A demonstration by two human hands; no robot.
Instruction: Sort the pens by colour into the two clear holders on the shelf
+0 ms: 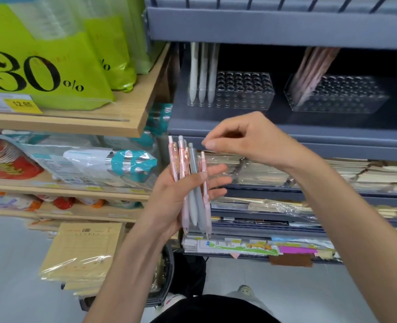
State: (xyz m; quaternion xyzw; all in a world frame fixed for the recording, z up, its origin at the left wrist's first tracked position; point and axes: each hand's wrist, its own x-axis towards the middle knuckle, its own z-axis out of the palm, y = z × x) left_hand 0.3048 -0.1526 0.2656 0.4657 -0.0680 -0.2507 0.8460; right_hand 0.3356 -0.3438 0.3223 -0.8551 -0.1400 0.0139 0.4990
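1. Pens (193, 183) stand in a mixed pink and grey bundle, clickers up and tips down. The left hand (169, 201) grips them, its thumb pressing them against the fingers behind.
2. They look light, thin and rigid. The barrels seem smooth plastic, the grey ones matte and the pink ones fitted with shiny clips, so a loose one could probably slide out of the bundle.
3. The likeliest place to take one is the exposed upper end, above the left hand's thumb, pulling straight up.
4. The right hand (246, 141) hovers just above and to the right of the bundle. Its fingers are curled, thumb and forefinger drawn together, with nothing visible between them.
5. Above the bundle, on the dark shelf (216, 127), sits the left holder (244, 89). It is a clear rigid block pierced with rows of round holes, and three pale pens (202, 73) stand in it.
6. Further right of the bundle, the right holder (346, 96) is the same kind of block. It carries leaning pink pens (309, 71).
7. The holes look narrow, so each pen probably needs feeding in tip first.
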